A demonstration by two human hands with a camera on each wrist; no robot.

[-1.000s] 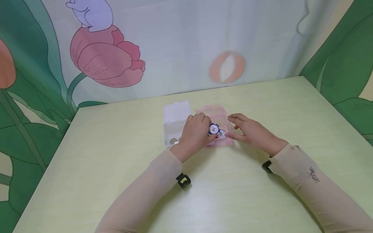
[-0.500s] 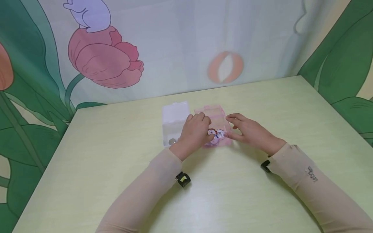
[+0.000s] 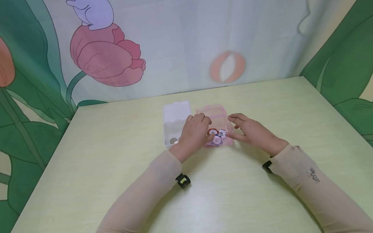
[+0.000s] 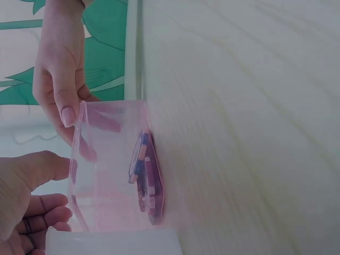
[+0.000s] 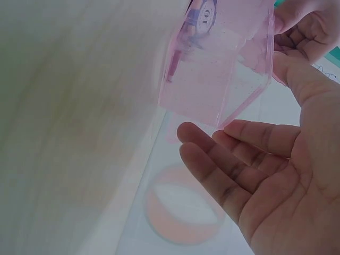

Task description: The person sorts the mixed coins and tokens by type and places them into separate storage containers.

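Observation:
A pink see-through box [image 3: 229,124] stands with its lid laid back, and several poker chips [image 3: 217,140] lie on its floor. In the right wrist view a blue-edged poker chip [image 5: 206,18] marked 10 shows through the wall. My left hand [image 3: 196,132] hangs over the box's left side, fingers loosely bent, with no chip seen in it; its thumb [image 4: 50,166] is at the rim. On the other side, my right hand [image 3: 253,132] touches the box with fairly straight fingers [image 5: 210,159] near a corner and the thumb at the rim.
A white box [image 3: 176,113] with its lid up stands left of the pink one, partly behind my left hand. Coins [image 3: 174,140] lie inside it. The pale table [image 3: 116,181] ends at a printed curtain [image 3: 180,48] at the back.
One second ago my left hand held the blue-edged chip marked 10 above the pink box. It has let go, and the chip has dropped inside. The right hand stays put.

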